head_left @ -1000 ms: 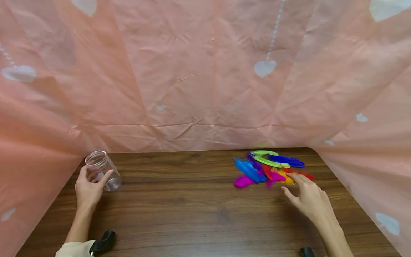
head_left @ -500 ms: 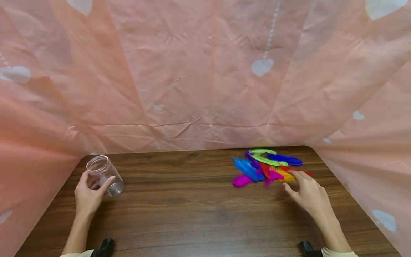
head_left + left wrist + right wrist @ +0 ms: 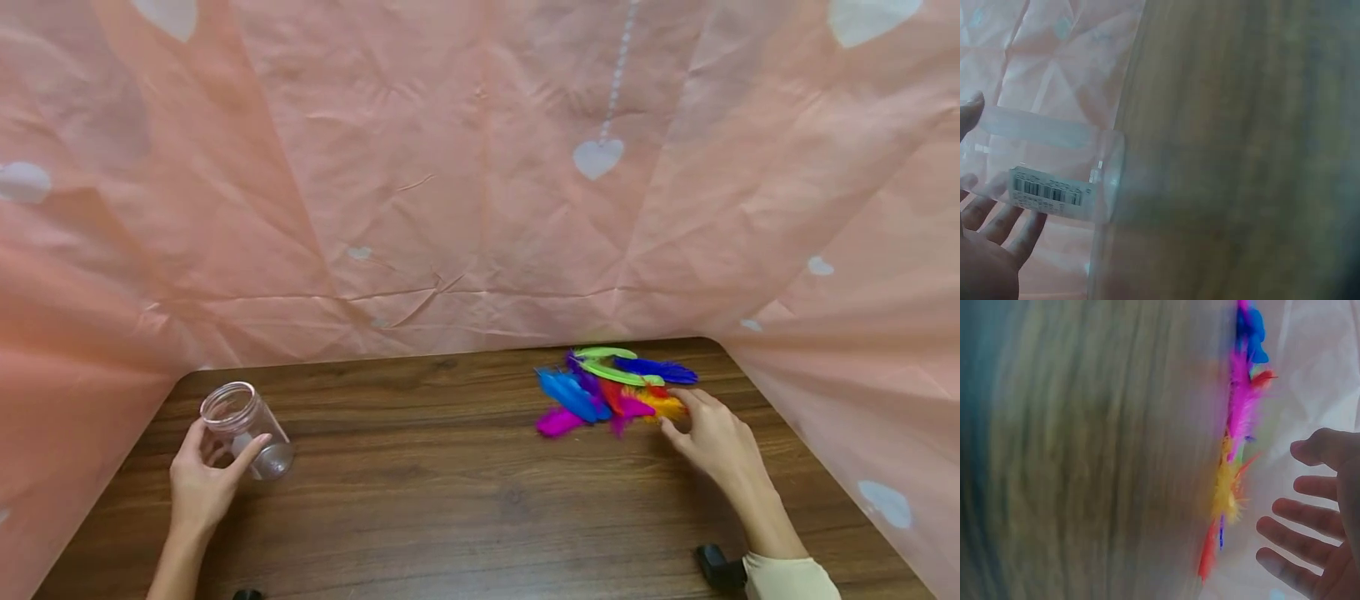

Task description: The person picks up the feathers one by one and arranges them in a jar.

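Note:
My left hand (image 3: pixel 202 483) grips a clear jar (image 3: pixel 258 433) without a lid, thumb on one side and fingers round the other. The jar leans slightly, its open mouth up. A barcode label (image 3: pixel 1047 190) shows on its side in the left wrist view. On the right, my right hand (image 3: pixel 716 442) hovers at the near right side of a pile of coloured feathers, its fingers spread and holding nothing. The pile has a light blue feather (image 3: pixel 570 393), a magenta one (image 3: pixel 560 422), a yellow-orange one (image 3: pixel 663 405), lime green ones (image 3: pixel 618 373) and a dark blue one (image 3: pixel 660 369).
Both hands are over a dark wood-grain table (image 3: pixel 450 483). A pink sheet (image 3: pixel 480 208) printed with pale hearts hangs behind the table and along both sides. A black wrist mount (image 3: pixel 720 568) sits by the right sleeve (image 3: pixel 791 577).
My left hand has brought the jar a little nearer to me. My right hand stays by the feathers, with only a slight shift. The head view has turned slightly to the right.

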A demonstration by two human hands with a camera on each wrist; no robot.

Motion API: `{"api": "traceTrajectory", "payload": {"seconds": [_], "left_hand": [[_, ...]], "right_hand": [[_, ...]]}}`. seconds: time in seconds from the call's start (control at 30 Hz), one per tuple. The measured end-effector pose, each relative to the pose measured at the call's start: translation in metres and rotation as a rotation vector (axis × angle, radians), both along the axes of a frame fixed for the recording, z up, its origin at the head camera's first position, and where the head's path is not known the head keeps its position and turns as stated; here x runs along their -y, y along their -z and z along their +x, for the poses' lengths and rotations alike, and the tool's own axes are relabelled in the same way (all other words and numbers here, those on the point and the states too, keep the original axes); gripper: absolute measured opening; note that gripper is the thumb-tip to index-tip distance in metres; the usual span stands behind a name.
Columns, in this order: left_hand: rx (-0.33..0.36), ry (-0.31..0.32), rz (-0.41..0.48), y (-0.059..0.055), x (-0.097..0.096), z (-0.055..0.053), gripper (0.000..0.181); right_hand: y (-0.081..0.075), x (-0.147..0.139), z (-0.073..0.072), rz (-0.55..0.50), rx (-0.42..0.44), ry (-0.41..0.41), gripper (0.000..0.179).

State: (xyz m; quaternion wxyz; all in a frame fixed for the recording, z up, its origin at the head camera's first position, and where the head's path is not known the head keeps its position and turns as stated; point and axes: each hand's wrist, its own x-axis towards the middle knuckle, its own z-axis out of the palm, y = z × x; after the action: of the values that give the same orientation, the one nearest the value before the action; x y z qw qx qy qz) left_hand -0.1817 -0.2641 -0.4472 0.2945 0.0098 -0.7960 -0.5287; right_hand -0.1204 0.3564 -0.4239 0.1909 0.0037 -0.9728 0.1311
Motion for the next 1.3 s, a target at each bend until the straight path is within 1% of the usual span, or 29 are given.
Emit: {"api": "traceTrajectory", "payload": {"seconds": [0.07, 0.17, 0.3, 0.43, 0.53, 0.63, 0.77, 0.87, 1.0, 1.07, 1.3], "left_hand": [[-0.031, 0.01, 0.006, 0.002, -0.002, 0.003, 0.063], [-0.052, 0.018, 0.011, 0.005, -0.005, 0.008, 0.063], [-0.044, 0.051, 0.021, 0.005, -0.008, 0.012, 0.063], [-0.024, 0.078, -0.009, 0.001, -0.007, 0.019, 0.064], [-0.011, 0.105, -0.051, -0.002, -0.009, 0.023, 0.065], [-0.01, 0.135, -0.089, -0.004, -0.012, 0.025, 0.065], [-0.042, 0.183, -0.124, -0.007, -0.019, 0.023, 0.067], [-0.058, 0.212, -0.151, -0.009, -0.025, 0.021, 0.068], [-0.071, 0.231, -0.193, -0.011, -0.032, 0.021, 0.069], [-0.077, 0.246, -0.199, -0.011, -0.035, 0.022, 0.07], [-0.09, 0.265, -0.213, -0.011, -0.041, 0.027, 0.071]], "right_hand": [[0.0, -0.002, -0.002, 0.01, 0.024, -0.006, 0.047], [-0.001, -0.006, -0.006, 0.024, 0.049, -0.012, 0.047], [-0.003, -0.014, -0.008, 0.026, 0.061, -0.001, 0.043], [-0.003, -0.017, -0.012, 0.018, 0.07, -0.004, 0.038], [-0.003, -0.019, -0.014, 0.026, 0.052, 0.0, 0.037], [-0.002, -0.02, -0.015, 0.046, 0.006, -0.007, 0.036], [-0.001, -0.022, -0.015, 0.079, -0.061, -0.03, 0.033], [-0.001, -0.023, -0.015, 0.097, -0.086, -0.032, 0.034], [-0.001, -0.024, -0.016, 0.101, -0.103, -0.034, 0.036], [0.0, -0.024, -0.018, 0.105, -0.114, -0.041, 0.037], [0.001, -0.021, -0.023, 0.11, -0.151, -0.063, 0.038]]}}
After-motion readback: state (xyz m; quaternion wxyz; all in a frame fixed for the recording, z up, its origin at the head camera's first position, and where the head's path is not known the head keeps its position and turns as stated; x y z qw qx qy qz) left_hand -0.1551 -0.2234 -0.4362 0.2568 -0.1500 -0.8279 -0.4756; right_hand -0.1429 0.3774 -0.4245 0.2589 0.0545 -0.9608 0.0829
